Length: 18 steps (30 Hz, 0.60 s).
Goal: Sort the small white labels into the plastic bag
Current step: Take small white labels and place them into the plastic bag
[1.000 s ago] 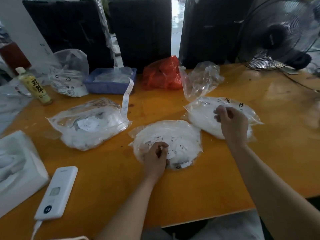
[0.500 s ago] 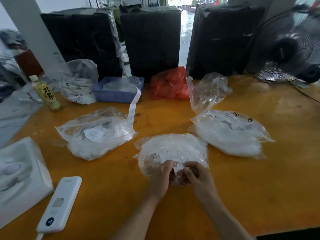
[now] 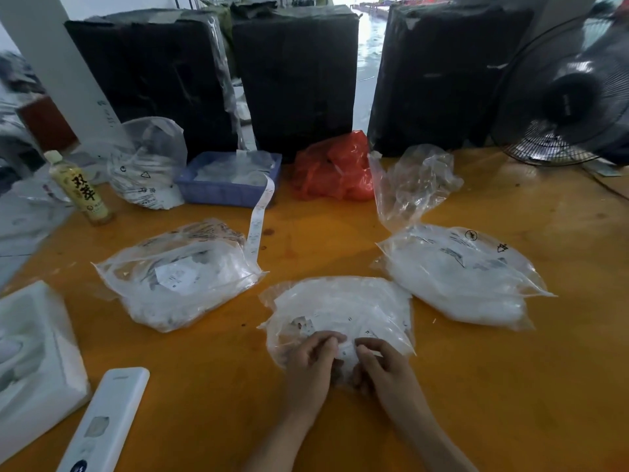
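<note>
Labels (image 3: pixel 343 352), small white paper slips, fill a crinkled clear plastic bag (image 3: pixel 340 308) lying on the orange surface (image 3: pixel 493 386) at centre front. Left hand (image 3: pixel 311 364) and right hand (image 3: pixel 383 367) meet at its near edge, fingers (image 3: pixel 326 340) curled and pinching the film and a slip. Two fuller clear bags flank it: left bag (image 3: pixel 177 277), right bag (image 3: pixel 456 274). Behind stand a blue tray (image 3: pixel 224 192), red bag (image 3: pixel 335 168) and fan (image 3: pixel 568 97).
</note>
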Available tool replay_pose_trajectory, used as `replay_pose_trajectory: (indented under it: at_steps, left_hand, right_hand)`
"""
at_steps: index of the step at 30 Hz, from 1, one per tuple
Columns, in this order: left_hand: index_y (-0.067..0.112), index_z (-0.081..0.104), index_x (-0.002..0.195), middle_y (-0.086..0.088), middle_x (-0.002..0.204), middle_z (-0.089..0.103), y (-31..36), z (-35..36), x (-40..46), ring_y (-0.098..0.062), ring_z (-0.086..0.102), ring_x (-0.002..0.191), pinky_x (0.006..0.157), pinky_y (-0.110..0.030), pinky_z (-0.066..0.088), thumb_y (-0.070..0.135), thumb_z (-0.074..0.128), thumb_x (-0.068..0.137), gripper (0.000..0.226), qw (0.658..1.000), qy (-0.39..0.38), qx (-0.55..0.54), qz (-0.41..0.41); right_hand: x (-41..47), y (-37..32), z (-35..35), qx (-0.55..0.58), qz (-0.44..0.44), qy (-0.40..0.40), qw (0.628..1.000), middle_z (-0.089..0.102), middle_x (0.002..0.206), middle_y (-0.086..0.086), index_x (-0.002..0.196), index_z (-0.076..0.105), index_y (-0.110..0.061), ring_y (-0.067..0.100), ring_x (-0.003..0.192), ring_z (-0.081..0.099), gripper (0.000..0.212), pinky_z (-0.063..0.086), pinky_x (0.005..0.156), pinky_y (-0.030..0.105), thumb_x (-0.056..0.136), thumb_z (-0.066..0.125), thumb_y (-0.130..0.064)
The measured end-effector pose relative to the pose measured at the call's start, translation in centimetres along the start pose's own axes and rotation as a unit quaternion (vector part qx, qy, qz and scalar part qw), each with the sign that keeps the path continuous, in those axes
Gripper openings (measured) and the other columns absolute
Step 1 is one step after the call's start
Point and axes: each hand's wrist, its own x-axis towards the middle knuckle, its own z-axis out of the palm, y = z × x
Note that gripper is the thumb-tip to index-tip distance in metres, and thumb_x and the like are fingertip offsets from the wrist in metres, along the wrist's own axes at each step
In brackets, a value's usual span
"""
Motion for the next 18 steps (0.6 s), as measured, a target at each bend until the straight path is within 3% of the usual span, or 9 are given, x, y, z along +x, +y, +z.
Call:
replay_pose_trajectory:
  at_steps: [5, 7, 10, 13, 15, 18]
  left_hand:
    - [0.034, 0.077, 0.1, 0.017, 0.087, 0.076, 1.1, 0.0, -0.6, -0.003, 0.067, 0.064, 0.054, -0.014, 0.051, 0.026, 0.061, 0.106, 0.019, 1.0, -0.016, -0.004, 0.004]
    - [0.036, 0.077, 0.102, 0.023, 0.093, 0.074, 1.5, -0.1, -0.7, -0.001, 0.069, 0.073, 0.057, -0.013, 0.052, 0.03, 0.061, 0.106, 0.018, 1.0, -0.02, 0.003, 0.008]
    - [0.04, 0.076, 0.1, 0.027, 0.096, 0.073, 1.8, -0.5, -0.7, -0.003, 0.068, 0.087, 0.064, -0.013, 0.055, 0.033, 0.062, 0.105, 0.017, 0.999, -0.028, 0.025, 0.033]
    - [0.046, 0.076, 0.098, 0.021, 0.092, 0.075, 1.9, -0.8, -0.8, -0.007, 0.07, 0.086, 0.066, -0.018, 0.058, 0.036, 0.063, 0.105, 0.018, 0.999, -0.038, 0.023, 0.031]
    - [0.051, 0.074, 0.1, 0.024, 0.094, 0.075, 1.9, -0.8, -1.1, -0.002, 0.071, 0.088, 0.069, -0.021, 0.062, 0.038, 0.063, 0.105, 0.017, 0.999, -0.041, 0.02, 0.027]
    - [0.056, 0.073, 0.1, 0.029, 0.098, 0.074, 2.0, -0.7, -1.5, 0.005, 0.069, 0.095, 0.071, -0.023, 0.063, 0.044, 0.063, 0.103, 0.015, 0.999, -0.03, 0.017, 0.012]
  right_hand:
    - [-0.2, -0.5, 0.0, -0.002, -0.023, 0.005, 1.0, 0.074, 0.073, 0.007, 0.112, 0.068, -0.034, 0.012, 0.06, 0.066, 0.034, 0.051, 0.057, 0.02, 0.084, 0.067, -0.053]
    - [-0.2, -0.5, 0.1, -0.011, -0.032, 0.019, 0.999, 0.074, 0.076, 0.007, 0.112, 0.067, -0.043, 0.018, 0.063, 0.068, 0.031, 0.057, 0.06, 0.028, 0.084, 0.069, -0.055]
    - [-0.1, -0.7, 0.1, 0.0, -0.055, 0.038, 0.998, 0.064, 0.067, 0.003, 0.108, 0.069, -0.054, 0.021, 0.057, 0.055, 0.024, 0.048, 0.057, 0.031, 0.084, 0.072, -0.055]
    - [-0.1, -1.3, 0.2, -0.009, -0.067, 0.042, 0.997, 0.07, 0.078, -0.007, 0.099, 0.075, -0.047, 0.009, 0.067, 0.066, 0.016, 0.054, 0.061, 0.024, 0.083, 0.077, -0.049]
    - [-0.1, -1.4, 0.4, 0.0, -0.059, 0.038, 0.998, 0.072, 0.089, -0.011, 0.093, 0.076, -0.041, 0.013, 0.078, 0.072, 0.01, 0.059, 0.063, 0.026, 0.084, 0.078, -0.041]
    - [-0.1, -1.2, 0.6, 0.017, -0.04, 0.038, 0.998, 0.072, 0.095, -0.005, 0.099, 0.075, -0.032, 0.017, 0.079, 0.073, 0.013, 0.06, 0.064, 0.028, 0.087, 0.076, -0.037]
